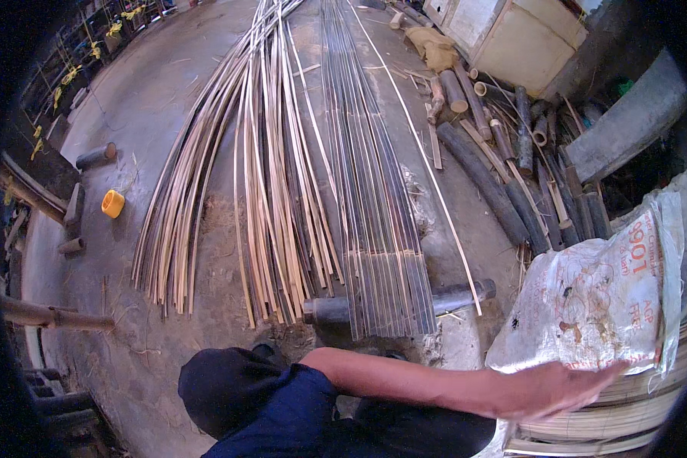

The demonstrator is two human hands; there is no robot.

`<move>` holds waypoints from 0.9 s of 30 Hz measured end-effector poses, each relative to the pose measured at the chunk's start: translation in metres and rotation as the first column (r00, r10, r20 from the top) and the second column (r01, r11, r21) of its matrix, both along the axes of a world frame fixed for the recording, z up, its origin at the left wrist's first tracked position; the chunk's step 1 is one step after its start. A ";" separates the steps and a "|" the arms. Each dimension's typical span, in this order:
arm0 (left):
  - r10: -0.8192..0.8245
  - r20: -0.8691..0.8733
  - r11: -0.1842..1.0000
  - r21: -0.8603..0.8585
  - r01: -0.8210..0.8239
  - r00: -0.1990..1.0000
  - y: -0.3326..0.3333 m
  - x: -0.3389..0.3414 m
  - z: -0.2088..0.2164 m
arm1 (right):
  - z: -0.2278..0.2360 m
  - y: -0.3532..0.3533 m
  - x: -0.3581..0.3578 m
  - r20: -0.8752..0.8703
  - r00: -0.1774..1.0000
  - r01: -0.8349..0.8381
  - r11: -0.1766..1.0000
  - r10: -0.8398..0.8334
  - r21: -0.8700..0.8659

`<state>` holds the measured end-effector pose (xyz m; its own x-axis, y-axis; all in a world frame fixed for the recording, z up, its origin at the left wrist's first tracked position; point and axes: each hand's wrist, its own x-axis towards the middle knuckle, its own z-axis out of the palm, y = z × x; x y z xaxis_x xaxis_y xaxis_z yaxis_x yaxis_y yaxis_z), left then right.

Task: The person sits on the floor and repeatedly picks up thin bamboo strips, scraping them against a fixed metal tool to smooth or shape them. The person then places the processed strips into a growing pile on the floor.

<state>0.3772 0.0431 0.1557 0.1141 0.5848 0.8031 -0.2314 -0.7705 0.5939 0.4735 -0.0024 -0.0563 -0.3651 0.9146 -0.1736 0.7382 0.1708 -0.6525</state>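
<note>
My left arm reaches across my body toward the right. My left hand point(565, 389) is at the lower edge of a white woven plastic sack point(588, 305), over a bundle of thin pale strips point(603, 427). Its fingers look stretched out and apart, slightly blurred, and I see nothing held in them. Whether the hand touches the sack or the strips is unclear. My right hand does not show. In front of me, a row of dark, glossy bamboo strips point(385, 252) lies with its near end across a dark bamboo pole point(328, 311).
Long pale bamboo strips point(263, 191) fan out over the concrete floor left of the dark row. A single thin strip point(427, 160) lies to its right. Cut bamboo poles point(481, 175) are heaped at the right. A yellow ring-shaped object point(112, 203) sits at the left.
</note>
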 end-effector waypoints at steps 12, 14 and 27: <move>0.356 0.455 0.791 -0.611 -0.004 0.816 0.135 -0.208 -0.060 | -0.020 -0.010 0.010 0.054 0.997 0.061 0.997 -0.063 0.036; 0.460 0.555 0.677 -0.724 0.131 0.693 0.145 -0.258 -0.127 | -0.031 -0.024 0.008 0.085 0.995 0.046 0.999 -0.048 0.026; 0.316 -0.744 0.149 -0.574 -0.805 0.589 0.071 -0.174 -0.290 | -0.025 0.082 -0.062 -0.060 0.993 -0.086 0.971 0.102 0.221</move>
<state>0.2036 0.1137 -0.1348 -0.4605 0.8756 -0.1461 0.4425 0.3691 0.8173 0.4114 0.0791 -0.0814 -0.4553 0.8886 0.0552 0.6659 0.3810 -0.6414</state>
